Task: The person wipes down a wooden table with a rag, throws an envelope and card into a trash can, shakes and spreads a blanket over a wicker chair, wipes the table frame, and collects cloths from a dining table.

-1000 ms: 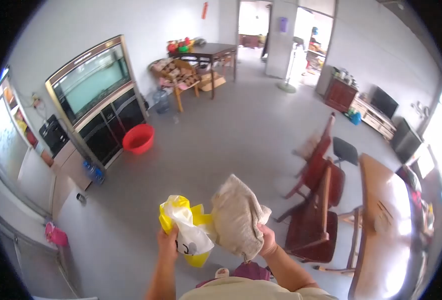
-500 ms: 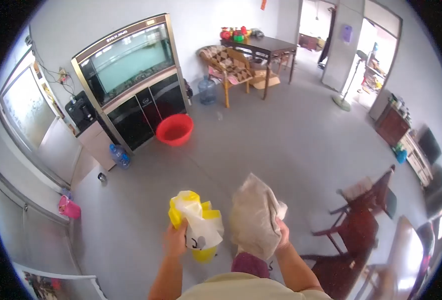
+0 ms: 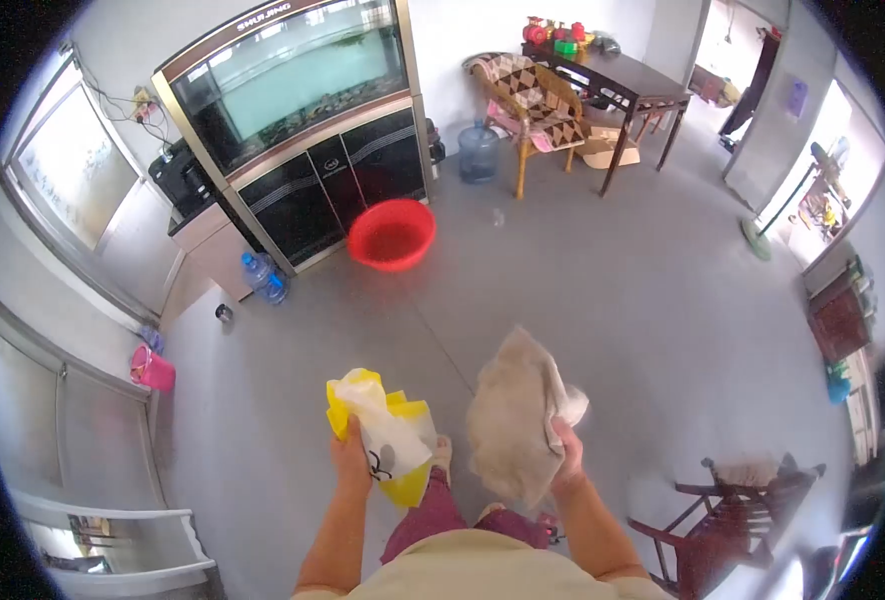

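My left hand [image 3: 352, 456] is closed round the left edge of a crumpled yellow and white plastic bag [image 3: 388, 430] with dark markings. To the right of it, my right hand [image 3: 569, 458] grips a bunched beige-grey cloth [image 3: 515, 420] by its right side. Both items are held up in front of my body, apart from each other. Below them show my purple trousers [image 3: 428, 515] and feet. The fingers behind the bag and the cloth are partly hidden.
Ahead, a red basin [image 3: 393, 236] sits on the floor before a fish tank cabinet [image 3: 338, 180]. Water bottles [image 3: 265, 278] and a pink bucket [image 3: 153, 370] stand to the left. A cushioned chair [image 3: 528, 100] and dark table [image 3: 633, 80] are behind. A wooden chair [image 3: 713, 530] stands at right.
I have moved forward, so the basin and fish tank look nearer and sit further right in view. My legs and feet show more. Both hands keep hold of the bag and the cloth.
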A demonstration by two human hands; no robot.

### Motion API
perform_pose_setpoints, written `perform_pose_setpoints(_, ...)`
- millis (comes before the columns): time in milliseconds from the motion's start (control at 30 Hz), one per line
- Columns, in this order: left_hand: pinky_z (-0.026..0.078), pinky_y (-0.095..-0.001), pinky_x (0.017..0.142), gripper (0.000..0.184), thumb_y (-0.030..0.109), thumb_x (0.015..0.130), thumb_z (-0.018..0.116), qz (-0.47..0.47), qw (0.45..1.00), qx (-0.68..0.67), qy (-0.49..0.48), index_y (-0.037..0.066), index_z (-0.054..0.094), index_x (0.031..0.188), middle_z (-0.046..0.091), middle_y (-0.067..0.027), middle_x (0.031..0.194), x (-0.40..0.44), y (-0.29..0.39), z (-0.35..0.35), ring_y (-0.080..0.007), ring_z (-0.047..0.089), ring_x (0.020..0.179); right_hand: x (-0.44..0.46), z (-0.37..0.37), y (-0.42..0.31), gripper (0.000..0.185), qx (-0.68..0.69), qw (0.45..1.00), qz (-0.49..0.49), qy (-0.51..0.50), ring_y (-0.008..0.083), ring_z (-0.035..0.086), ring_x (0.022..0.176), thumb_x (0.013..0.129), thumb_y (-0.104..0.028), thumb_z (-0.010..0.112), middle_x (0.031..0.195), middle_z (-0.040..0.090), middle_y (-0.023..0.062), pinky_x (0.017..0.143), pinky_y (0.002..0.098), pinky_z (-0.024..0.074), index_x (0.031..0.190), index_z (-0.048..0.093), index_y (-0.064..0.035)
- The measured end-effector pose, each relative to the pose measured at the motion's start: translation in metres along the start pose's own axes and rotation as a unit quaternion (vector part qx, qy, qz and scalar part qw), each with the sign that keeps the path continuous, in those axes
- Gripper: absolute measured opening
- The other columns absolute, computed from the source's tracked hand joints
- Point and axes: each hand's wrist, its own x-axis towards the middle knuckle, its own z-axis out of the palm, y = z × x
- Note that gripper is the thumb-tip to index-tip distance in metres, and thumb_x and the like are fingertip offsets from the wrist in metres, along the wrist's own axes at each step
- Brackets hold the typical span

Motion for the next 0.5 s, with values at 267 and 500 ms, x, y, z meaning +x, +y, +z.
perform_pose_setpoints(267,0.046,-0.0276,0.074,0.029,0.018,0.085,0.059,0.031,0.996,0.079,-0.013,-0.002,0.057,0.105,0.06,-0.0056,0.097,0.165,0.031,0.057,-0.0133,0.057,0.083,0.132,0.059,-0.046,0.065,-0.037,0.996,-0.08,0.025,0.0322,0.047,0.11,0.074,-0.033,0.057,0.12,0.049,0.0147,0.094,0.0446,0.0387,0.129,0.037,-0.0056)
perform_pose_setpoints(500,0.046,-0.0278,0.074,0.031,0.015,0.081,0.063,0.073,0.995,0.062,-0.033,-0.002,0.056,0.106,0.061,-0.0056,0.096,0.251,0.047,0.131,-0.0133,0.057,0.084,0.203,0.088,-0.104,0.064,-0.019,0.99,-0.109,0.083,0.0321,0.047,0.111,0.073,-0.03,0.056,0.121,0.048,0.015,0.095,0.0441,0.0379,0.129,0.036,-0.0044)
